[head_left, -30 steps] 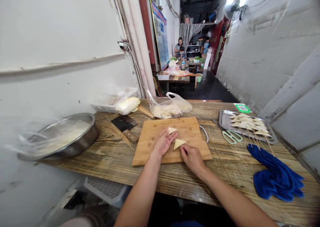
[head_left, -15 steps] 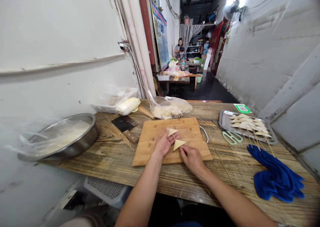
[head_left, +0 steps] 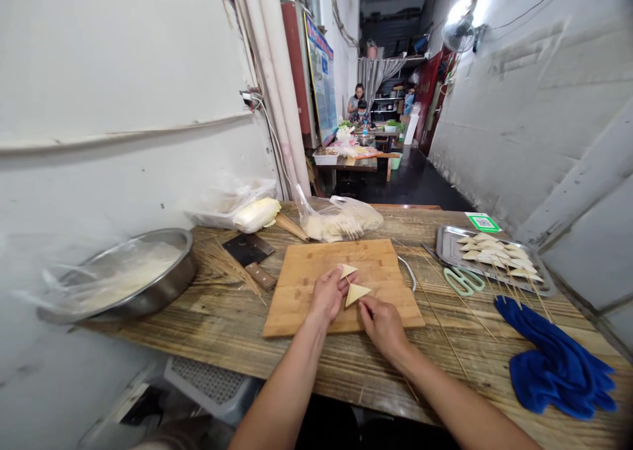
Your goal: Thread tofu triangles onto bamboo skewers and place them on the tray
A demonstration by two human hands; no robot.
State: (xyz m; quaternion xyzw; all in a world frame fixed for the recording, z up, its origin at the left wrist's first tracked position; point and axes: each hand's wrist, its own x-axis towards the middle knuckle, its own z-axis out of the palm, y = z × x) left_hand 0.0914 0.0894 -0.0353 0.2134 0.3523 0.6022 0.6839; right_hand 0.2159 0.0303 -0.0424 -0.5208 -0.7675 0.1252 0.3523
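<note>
From here, the left hand pinches the upper pale triangle at the cutting board's centre; the right hand, grip narrow, touches the lower triangle toward five o'clock.

QR code on card; no readable text

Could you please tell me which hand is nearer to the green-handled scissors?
The right hand, at the cutting board's near edge, left of the scissors and closer to the person. The left hand is farther left, over the board.
</note>
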